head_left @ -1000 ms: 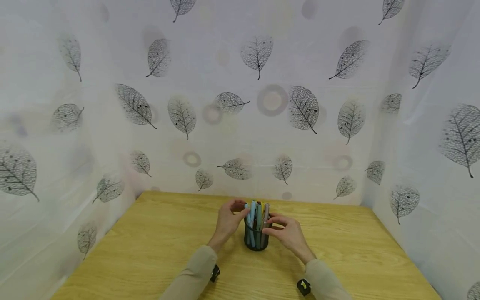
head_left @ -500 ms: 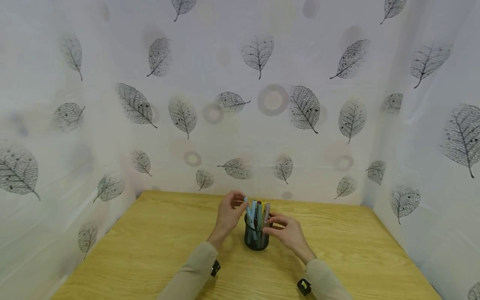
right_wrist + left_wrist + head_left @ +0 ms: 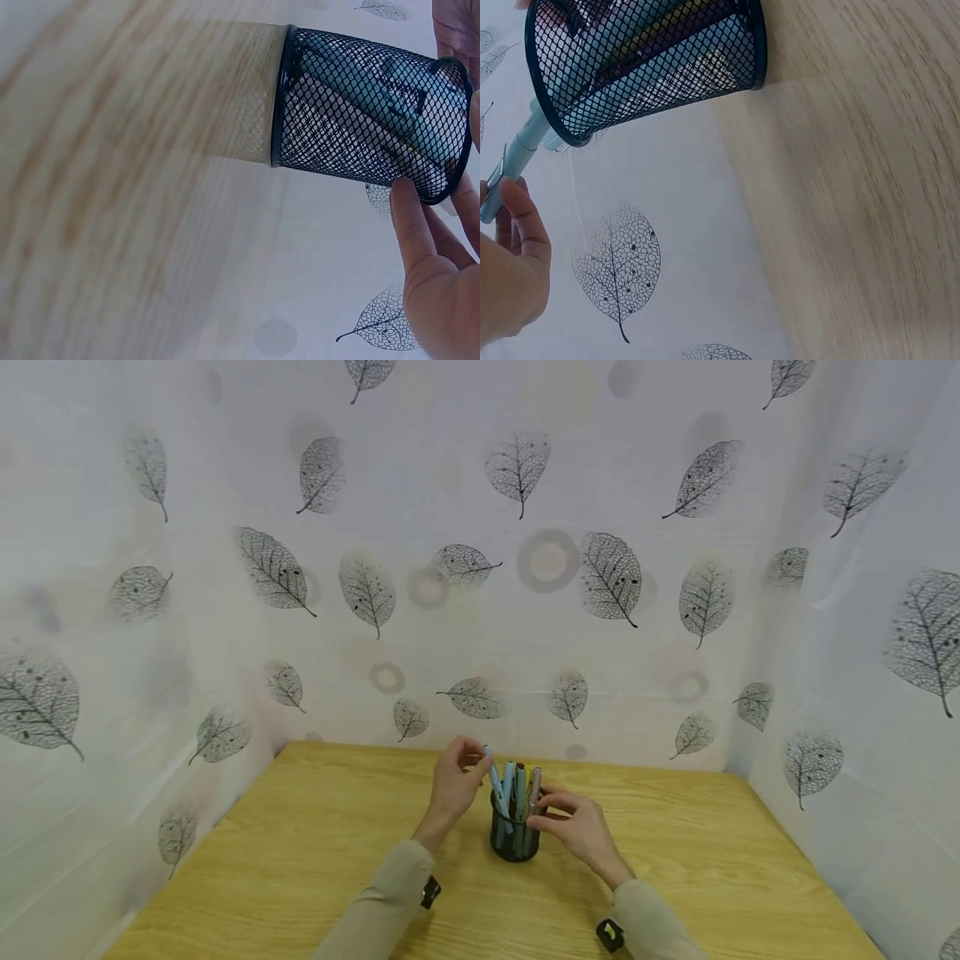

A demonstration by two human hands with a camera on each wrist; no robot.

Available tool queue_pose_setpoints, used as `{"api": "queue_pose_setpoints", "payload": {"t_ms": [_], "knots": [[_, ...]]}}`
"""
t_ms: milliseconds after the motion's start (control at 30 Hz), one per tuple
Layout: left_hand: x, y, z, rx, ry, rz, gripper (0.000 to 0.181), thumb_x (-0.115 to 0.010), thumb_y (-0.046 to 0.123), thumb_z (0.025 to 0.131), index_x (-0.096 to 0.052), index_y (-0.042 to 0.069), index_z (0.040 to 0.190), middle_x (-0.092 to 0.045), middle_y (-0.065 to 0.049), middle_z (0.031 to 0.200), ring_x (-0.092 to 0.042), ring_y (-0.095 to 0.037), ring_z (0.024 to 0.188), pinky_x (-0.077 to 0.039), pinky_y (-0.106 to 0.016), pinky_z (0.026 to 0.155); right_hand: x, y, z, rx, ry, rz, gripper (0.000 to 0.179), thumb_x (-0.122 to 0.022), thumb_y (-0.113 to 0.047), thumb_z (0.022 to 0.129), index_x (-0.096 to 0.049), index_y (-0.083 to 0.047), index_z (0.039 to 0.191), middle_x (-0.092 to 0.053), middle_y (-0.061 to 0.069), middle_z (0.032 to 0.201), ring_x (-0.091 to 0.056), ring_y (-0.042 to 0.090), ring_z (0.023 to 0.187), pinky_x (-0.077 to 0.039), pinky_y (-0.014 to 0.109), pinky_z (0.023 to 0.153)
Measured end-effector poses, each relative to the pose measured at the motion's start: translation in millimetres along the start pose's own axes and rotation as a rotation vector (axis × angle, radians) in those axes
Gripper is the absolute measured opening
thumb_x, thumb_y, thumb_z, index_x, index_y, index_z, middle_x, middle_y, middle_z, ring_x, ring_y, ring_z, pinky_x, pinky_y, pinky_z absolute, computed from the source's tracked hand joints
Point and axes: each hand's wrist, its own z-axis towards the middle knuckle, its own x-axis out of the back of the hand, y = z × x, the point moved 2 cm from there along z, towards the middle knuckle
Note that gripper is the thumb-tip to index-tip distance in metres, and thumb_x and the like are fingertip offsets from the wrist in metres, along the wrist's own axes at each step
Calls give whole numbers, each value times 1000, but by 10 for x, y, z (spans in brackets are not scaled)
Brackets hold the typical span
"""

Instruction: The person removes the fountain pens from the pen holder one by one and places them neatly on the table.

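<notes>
A black mesh pen holder stands upright on the wooden table with several pens in it. My left hand pinches the upper end of a light blue pen between thumb and fingers. That pen leans left, its lower part still inside the mesh; in the left wrist view the light blue pen sticks out past the rim, with a clip near the fingertips. On the other side, my right hand grips the holder near its rim. The right wrist view shows the thumb against the mesh.
Other pens in the holder include a green pen, a greyish pink pen and a second light blue pen. The wooden table ends at a white leaf-print curtain behind and at both sides.
My left hand has risen and moved slightly left, drawing the light blue pen partway up out of the holder and tilting it. My right hand keeps its place at the holder.
</notes>
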Motion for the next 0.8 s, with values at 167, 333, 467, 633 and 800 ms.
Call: {"api": "queue_pose_setpoints", "payload": {"t_ms": [167,333,467,633,800], "knots": [[-9,18,-4,4,-12,-24,6,-67,5,91,-62,8,93,-66,-10,97,-69,-18,80,-58,-40,61,7,4,-2,3,-2,1,23,-85,-18,75,-75,-10,93,-61,10,136,-60,31,121,-57,29,88],[-18,25,5,11,-35,-61,5,-67,3,91,-63,3,94,-67,-17,99,-71,-32,81,-59,-43,64,6,10,3,24,-7,-1,24,-85,-19,75,-75,-8,94,-60,13,135,-60,34,120,-57,32,88],[-17,37,3,16,-60,-81,7,-67,0,90,-63,-1,96,-68,-23,100,-70,-41,83,-56,-25,61,5,12,7,19,-8,3,24,-86,-19,74,-75,-9,93,-61,13,135,-61,34,119,-57,32,87],[-20,54,5,37,-69,-86,10,-69,-1,89,-63,-6,96,-69,-26,97,-66,-49,84,-51,-18,57,9,9,2,6,-2,2,23,-86,-19,74,-75,-10,92,-62,10,134,-62,31,118,-58,30,86],[-31,63,4,29,-35,-54,14,-74,1,85,-64,-6,92,-68,-24,92,-67,-45,85,-56,-25,60,16,19,-1,6,-2,4,24,-86,-20,74,-75,-10,92,-62,10,134,-62,31,119,-58,29,86]]}}
